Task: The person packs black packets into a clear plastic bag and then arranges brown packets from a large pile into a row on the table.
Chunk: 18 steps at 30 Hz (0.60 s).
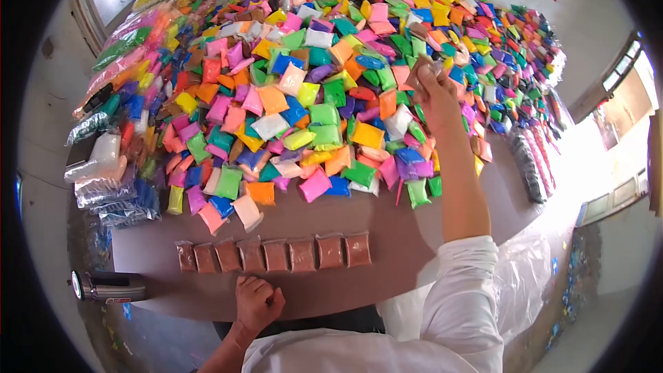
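My right hand [436,90] reaches out over the big heap of coloured packets [324,116]. Its fingers pinch a small brown packet [417,69], partly hidden behind them. Close to the table's front edge, my left hand [257,302] rests with its fingers curled in and nothing visible in them. Just beyond it lies a row of several brown clear-wrapped packets [276,255], side by side across the table. The nearest heap packets, such as a pale peach one [246,212], lie a short way behind the row.
A dark metallic flask [109,287] lies on its side at the table's left edge. Bundled clear bags of packets [114,166] are stacked at the left. More long bags [532,162] lie at the right. Clear plastic sheeting [528,276] hangs beside my right arm.
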{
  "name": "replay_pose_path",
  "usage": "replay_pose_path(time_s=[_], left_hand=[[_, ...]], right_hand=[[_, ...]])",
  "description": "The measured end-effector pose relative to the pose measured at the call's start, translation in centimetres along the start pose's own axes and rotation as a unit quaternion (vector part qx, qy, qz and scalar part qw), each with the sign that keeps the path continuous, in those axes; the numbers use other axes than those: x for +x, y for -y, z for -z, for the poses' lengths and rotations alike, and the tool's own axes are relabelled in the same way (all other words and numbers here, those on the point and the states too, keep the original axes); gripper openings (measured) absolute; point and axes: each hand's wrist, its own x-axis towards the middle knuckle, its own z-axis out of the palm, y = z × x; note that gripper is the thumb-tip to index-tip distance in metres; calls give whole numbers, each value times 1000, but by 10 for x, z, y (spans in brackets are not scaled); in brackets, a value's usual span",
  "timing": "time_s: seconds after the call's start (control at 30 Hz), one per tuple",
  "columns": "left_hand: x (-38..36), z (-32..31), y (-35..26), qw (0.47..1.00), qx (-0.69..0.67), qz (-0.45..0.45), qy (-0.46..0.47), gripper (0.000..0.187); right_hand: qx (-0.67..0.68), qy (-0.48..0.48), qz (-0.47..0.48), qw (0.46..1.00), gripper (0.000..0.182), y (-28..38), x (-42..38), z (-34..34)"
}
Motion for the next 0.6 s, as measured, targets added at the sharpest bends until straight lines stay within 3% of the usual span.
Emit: replay_pose_path(time_s=[0.1, 0.13, 0.27, 0.37, 0.47, 0.6], left_hand=[[0, -1, 0, 1000, -12, -7, -13, 28], [0, 1, 0, 1000, -15, -4, -10, 28], [-2, 3, -1, 1000, -27, 2, -14, 29], [-5, 2, 2, 998, -52, -5, -31, 28], [-6, 3, 2, 997, -61, -13, -44, 24], [-9, -1, 6, 996, -66, -15, -54, 24]], right_hand=[[-74, 32, 13, 997, 24, -3, -46, -4], [-70, -38, 16, 997, 24, 4, -71, -31], [-139, -27, -5, 990, 25, -13, -124, -27], [-210, 0, -92, 973, 26, -16, -170, -23], [-173, 16, -152, 973, 25, -35, -218, -14], [-217, -25, -146, 965, 19, -28, -260, -31]])
